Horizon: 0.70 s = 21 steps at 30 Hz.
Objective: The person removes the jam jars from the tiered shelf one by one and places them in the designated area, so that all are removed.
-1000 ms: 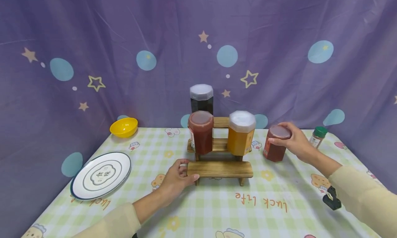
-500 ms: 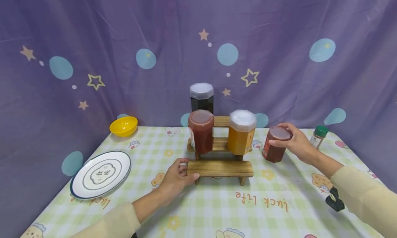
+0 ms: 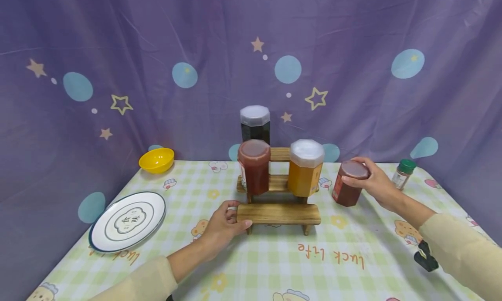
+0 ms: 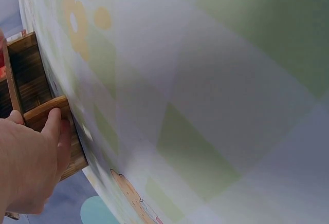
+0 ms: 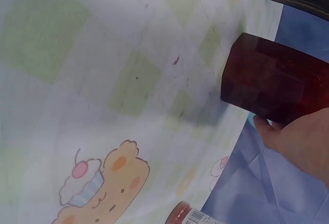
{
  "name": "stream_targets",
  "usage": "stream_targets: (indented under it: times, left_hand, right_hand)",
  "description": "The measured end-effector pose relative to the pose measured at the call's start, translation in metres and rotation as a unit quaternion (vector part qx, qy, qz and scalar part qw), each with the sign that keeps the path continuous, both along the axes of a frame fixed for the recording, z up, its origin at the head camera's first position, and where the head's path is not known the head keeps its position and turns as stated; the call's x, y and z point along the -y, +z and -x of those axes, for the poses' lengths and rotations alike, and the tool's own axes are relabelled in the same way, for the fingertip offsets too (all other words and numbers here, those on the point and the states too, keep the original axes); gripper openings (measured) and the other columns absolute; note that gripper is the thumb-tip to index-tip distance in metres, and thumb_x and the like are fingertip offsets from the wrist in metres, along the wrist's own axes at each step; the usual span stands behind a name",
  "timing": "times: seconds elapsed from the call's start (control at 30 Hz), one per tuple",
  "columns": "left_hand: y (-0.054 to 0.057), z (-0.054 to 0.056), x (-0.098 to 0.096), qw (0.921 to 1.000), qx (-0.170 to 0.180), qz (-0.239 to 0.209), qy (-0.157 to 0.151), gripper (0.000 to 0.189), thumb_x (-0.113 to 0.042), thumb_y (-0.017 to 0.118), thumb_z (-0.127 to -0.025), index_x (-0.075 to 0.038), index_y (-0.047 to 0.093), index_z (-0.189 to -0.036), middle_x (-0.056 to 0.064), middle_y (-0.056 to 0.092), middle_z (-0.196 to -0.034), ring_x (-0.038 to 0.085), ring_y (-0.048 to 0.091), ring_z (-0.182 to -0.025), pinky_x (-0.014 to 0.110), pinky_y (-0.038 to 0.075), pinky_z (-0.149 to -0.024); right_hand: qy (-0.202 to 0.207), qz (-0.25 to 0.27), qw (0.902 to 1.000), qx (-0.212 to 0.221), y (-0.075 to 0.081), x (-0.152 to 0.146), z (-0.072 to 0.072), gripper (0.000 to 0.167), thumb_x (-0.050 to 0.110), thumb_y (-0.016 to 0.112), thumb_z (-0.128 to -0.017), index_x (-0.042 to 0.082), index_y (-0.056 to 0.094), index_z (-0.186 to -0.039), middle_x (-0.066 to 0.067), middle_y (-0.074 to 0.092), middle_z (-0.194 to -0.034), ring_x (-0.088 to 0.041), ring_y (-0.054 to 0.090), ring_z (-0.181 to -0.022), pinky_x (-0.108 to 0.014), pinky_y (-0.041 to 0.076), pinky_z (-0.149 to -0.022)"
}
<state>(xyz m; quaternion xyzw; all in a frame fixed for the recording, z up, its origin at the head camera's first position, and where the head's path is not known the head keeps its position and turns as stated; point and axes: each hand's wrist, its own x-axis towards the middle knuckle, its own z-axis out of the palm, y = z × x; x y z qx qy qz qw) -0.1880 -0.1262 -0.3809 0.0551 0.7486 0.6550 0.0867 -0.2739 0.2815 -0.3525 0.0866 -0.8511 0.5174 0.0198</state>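
My left hand (image 3: 220, 228) grips the left end of the lowest step of a small wooden tiered rack (image 3: 279, 214), its thumb on the top face. In the left wrist view, fingers curl against the rack's end (image 4: 32, 70). To the right of the rack, my right hand (image 3: 377, 185) holds a dark red, clear-lidded jar (image 3: 346, 192) near its top. That jar leans slightly; the right wrist view shows its base (image 5: 247, 72) close to the cloth, but I cannot tell whether they touch. Another red jar (image 3: 255, 174) and an amber jar (image 3: 303, 177) stand on the middle step.
A black jar (image 3: 255, 131) with a clear lid stands on the top step, partly hidden. Behind my right hand is a green-capped spice bottle (image 3: 402, 174). A yellow bowl (image 3: 157, 160) and a white plate (image 3: 110, 222) lie left. A purple curtain (image 3: 211, 31) hangs behind.
My right hand and the red jar in it have shifted very slightly toward the near right. The left hand and rack stay where they were.
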Motion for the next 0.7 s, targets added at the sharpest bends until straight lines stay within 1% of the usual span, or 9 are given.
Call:
stream_targets:
  times: [0.17,0.27,0.37,0.43,0.5,0.57,0.63,0.7]
  left_hand:
    - [0.0,-0.001,0.0,1.0,0.001,-0.003,-0.002,0.066,-0.009,0.072,-0.087,0.001,0.032,-0.139,0.02,0.055,-0.121,0.023,0.064,-0.093,0.035,0.056,-0.085]
    - [0.0,-0.001,0.0,1.0,0.002,-0.002,-0.003,0.067,-0.01,0.072,-0.087,0.001,0.031,-0.139,0.021,0.055,-0.122,0.023,0.064,-0.094,0.035,0.055,-0.085]
    - [0.0,-0.002,0.0,1.0,0.003,-0.002,-0.003,0.067,-0.01,0.072,-0.087,0.002,0.031,-0.139,0.021,0.054,-0.122,0.023,0.064,-0.095,0.035,0.055,-0.086]
    - [0.0,-0.002,0.0,1.0,0.002,-0.003,-0.003,0.067,-0.009,0.072,-0.087,0.002,0.031,-0.139,0.021,0.054,-0.122,0.023,0.064,-0.096,0.035,0.055,-0.086]
    - [0.0,-0.002,-0.001,1.0,0.002,-0.002,-0.001,0.067,-0.009,0.072,-0.087,0.002,0.032,-0.139,0.021,0.055,-0.122,0.023,0.064,-0.095,0.035,0.055,-0.085]
    - [0.0,-0.001,0.0,1.0,0.003,-0.002,0.001,0.067,-0.009,0.072,-0.087,0.001,0.032,-0.139,0.02,0.055,-0.121,0.023,0.064,-0.094,0.035,0.055,-0.085]
    - [0.0,-0.001,-0.001,1.0,0.002,-0.001,0.001,0.066,-0.009,0.072,-0.087,0.001,0.032,-0.139,0.02,0.056,-0.12,0.024,0.064,-0.094,0.035,0.056,-0.085]
    - [0.0,-0.001,-0.001,1.0,0.003,0.001,0.001,0.066,-0.01,0.072,-0.087,0.0,0.032,-0.139,0.02,0.056,-0.12,0.023,0.064,-0.093,0.034,0.055,-0.084]
  right_hand:
    - [-0.007,0.004,0.9999,0.014,0.004,0.002,-0.001,0.077,0.028,0.072,-0.088,0.003,0.027,-0.145,-0.023,0.045,-0.131,-0.012,0.051,-0.102,-0.019,0.045,-0.082]
    - [-0.001,0.004,0.9997,0.023,0.007,0.003,-0.001,0.077,0.027,0.071,-0.089,0.002,0.025,-0.146,-0.024,0.044,-0.132,-0.019,0.051,-0.108,-0.022,0.044,-0.085]
    - [0.004,-0.006,0.9995,0.032,0.011,0.003,0.0,0.078,0.029,0.07,-0.089,0.002,0.025,-0.147,-0.026,0.041,-0.136,-0.032,0.047,-0.117,-0.032,0.043,-0.091]
    - [0.004,-0.016,0.9993,0.035,0.016,0.003,0.001,0.08,0.031,0.07,-0.089,0.002,0.024,-0.148,-0.029,0.034,-0.141,-0.04,0.04,-0.125,-0.043,0.042,-0.097]
    - [0.001,-0.025,0.9992,0.032,0.024,0.003,0.003,0.082,0.032,0.071,-0.088,0.003,0.024,-0.149,-0.032,0.026,-0.146,-0.046,0.031,-0.131,-0.055,0.037,-0.102]
    - [-0.004,-0.038,0.9989,0.027,0.036,0.004,0.004,0.087,0.035,0.071,-0.087,0.004,0.021,-0.151,-0.032,0.017,-0.15,-0.048,0.022,-0.136,-0.063,0.029,-0.105]
    - [-0.009,-0.047,0.9987,0.017,0.051,0.005,0.006,0.09,0.038,0.071,-0.087,0.006,0.018,-0.152,-0.031,0.014,-0.152,-0.049,0.019,-0.138,-0.066,0.026,-0.106]
    - [-0.013,-0.053,0.9985,0.009,0.066,0.007,0.007,0.092,0.04,0.071,-0.087,0.008,0.016,-0.153,-0.029,0.015,-0.153,-0.047,0.018,-0.139,-0.066,0.026,-0.106]
